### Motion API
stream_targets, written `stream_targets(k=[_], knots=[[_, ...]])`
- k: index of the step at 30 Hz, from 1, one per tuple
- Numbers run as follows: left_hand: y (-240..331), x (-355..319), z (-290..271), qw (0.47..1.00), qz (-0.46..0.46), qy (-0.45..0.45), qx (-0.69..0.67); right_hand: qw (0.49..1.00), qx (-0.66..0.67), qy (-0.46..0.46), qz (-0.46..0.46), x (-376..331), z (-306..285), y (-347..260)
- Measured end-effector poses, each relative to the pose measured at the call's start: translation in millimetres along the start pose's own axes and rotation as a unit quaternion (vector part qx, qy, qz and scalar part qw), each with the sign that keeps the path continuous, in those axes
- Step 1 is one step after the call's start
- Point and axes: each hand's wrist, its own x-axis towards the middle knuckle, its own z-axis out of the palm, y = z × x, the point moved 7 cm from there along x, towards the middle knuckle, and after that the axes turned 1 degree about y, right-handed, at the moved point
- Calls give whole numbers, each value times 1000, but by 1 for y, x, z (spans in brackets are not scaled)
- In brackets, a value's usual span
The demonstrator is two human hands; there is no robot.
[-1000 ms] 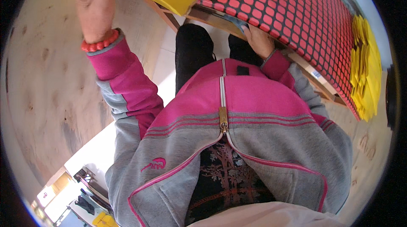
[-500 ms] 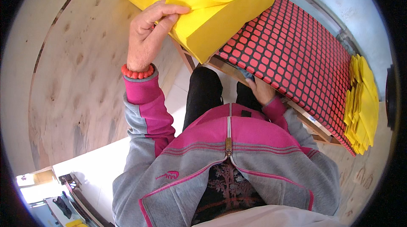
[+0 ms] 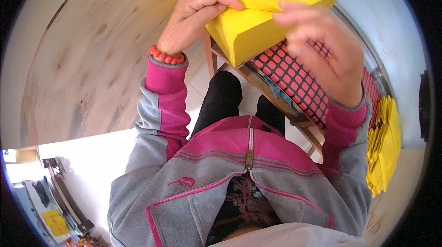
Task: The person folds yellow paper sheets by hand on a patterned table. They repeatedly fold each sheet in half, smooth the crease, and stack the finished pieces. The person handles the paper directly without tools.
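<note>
One bare left hand (image 3: 186,22) has thumb and fingers pinched on the upper fold of a soft-looking, boxy yellow folded piece (image 3: 258,35). Piece sits on the left end of a table with a red-and-black checked cover (image 3: 299,81), near corner jutting past the edge. Bare right hand (image 3: 329,46) is up by its right side, motion-blurred; can't tell if it's gripping or touching. Risks, my read: fold springs open if the left pinch slips; overhanging corner could drag the piece off; uneven pull would skew the crease.
</note>
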Motion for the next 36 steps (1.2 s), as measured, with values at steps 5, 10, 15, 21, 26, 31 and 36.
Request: stream_targets(k=[5,10,15,21,26,31,36], knots=[[-4,-4,-2,1000,-11,3,-13,997,-69,-8,-24,31,10,24],[-7,-3,-4,1000,-6,11,-14,999,14,-26,-16,25,28,42],[-8,-2,-4,1000,-27,3,13,999,8,-16,-29,19,37,50],[-12,-4,-4,999,-46,8,-21,999,5,22,-44,20,42,51],[-14,-5,-7,998,-49,-5,-28,998,41,44,-12,20,45,53],[-16,-7,-8,998,-49,10,-34,995,79,55,5,20,44,54],[-13,-8,-8,999,-10,11,-45,995,85,60,8,20,44,55]])
